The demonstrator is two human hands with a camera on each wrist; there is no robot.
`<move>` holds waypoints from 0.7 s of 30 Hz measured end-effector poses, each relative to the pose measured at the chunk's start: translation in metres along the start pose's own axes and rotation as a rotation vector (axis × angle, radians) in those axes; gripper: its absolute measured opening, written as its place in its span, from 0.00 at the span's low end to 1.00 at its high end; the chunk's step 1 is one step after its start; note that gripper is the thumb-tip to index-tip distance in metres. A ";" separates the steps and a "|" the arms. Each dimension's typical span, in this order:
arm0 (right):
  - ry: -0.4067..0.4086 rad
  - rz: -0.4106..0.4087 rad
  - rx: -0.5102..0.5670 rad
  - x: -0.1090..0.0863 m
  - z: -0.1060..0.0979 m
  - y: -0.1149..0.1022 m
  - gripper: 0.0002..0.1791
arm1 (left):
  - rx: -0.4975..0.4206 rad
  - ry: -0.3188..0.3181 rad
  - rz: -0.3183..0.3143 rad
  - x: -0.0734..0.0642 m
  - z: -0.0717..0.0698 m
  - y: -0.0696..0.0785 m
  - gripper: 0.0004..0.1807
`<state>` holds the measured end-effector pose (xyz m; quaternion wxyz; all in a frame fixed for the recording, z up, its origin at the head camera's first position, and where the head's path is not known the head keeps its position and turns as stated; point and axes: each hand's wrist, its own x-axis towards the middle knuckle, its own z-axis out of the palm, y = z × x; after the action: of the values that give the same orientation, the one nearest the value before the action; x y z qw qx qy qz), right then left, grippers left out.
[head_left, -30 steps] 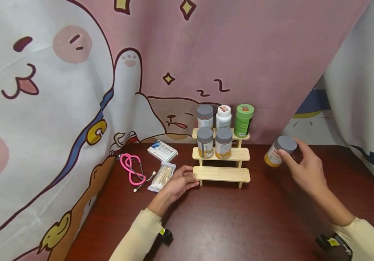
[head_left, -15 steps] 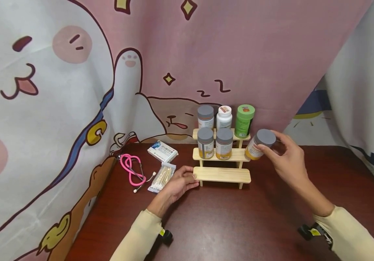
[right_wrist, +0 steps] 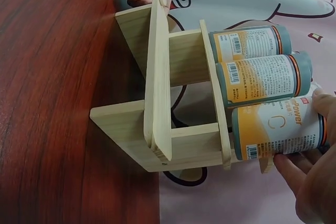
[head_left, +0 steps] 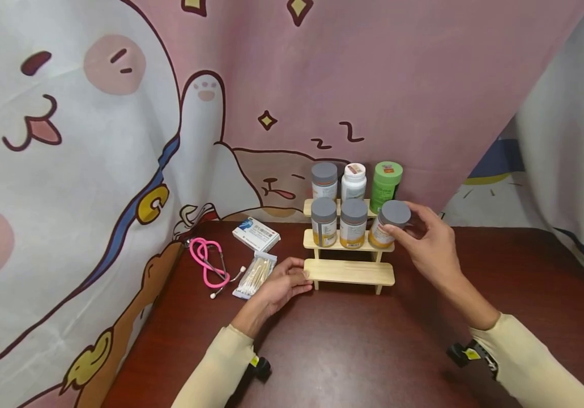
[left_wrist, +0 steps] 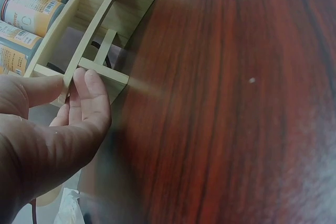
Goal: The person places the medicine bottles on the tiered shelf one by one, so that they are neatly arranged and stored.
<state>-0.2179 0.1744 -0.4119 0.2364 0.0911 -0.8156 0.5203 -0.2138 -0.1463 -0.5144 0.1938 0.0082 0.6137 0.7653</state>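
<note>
My right hand (head_left: pixel 431 243) grips a supplement bottle (head_left: pixel 382 234) with a grey lid and a yellow-and-white label. It leans slightly over the right end of the middle tier; whether its base fully rests there I cannot tell. Two similar bottles, a left one (head_left: pixel 324 224) and a centre one (head_left: pixel 353 225), stand beside it in a row. At the left end of the three-tier wooden rack (head_left: pixel 350 273), my left hand (head_left: pixel 284 286) pinches the lowest shelf, thumb above and fingers below, as the left wrist view shows. From the right wrist, the held bottle (right_wrist: pixel 278 129) shows its printed front.
Along the top tier stand a grey-lidded bottle (head_left: pixel 324 180), a white bottle (head_left: pixel 354 184) and a green bottle (head_left: pixel 386 187). Left of the rack lie a medicine box (head_left: pixel 256 234), a cotton swab pack (head_left: pixel 255 275) and a pink stethoscope (head_left: pixel 202 263). A printed curtain (head_left: pixel 424 85) hangs behind.
My right hand has carried the bottle leftward from beside the rack onto the right end of the middle tier. The left hand has kept its hold on the lowest shelf.
</note>
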 end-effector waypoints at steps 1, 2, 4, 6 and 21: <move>-0.001 0.001 0.003 0.000 0.001 0.000 0.33 | 0.002 0.000 -0.003 0.000 0.000 0.001 0.18; -0.002 0.003 0.003 0.000 0.001 0.000 0.33 | 0.005 -0.003 -0.004 0.000 0.001 0.001 0.18; -0.005 0.008 0.004 0.000 0.002 -0.001 0.33 | 0.011 -0.004 -0.009 0.000 0.001 0.002 0.19; -0.011 0.015 0.014 0.000 0.003 -0.002 0.33 | 0.018 -0.008 -0.010 0.000 0.000 0.003 0.19; -0.004 0.047 -0.073 0.008 0.008 -0.003 0.35 | 0.023 -0.008 -0.015 0.000 -0.001 0.005 0.20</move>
<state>-0.2261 0.1669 -0.4079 0.2257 0.0641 -0.8362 0.4956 -0.2149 -0.1477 -0.5099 0.2019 0.0088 0.6218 0.7567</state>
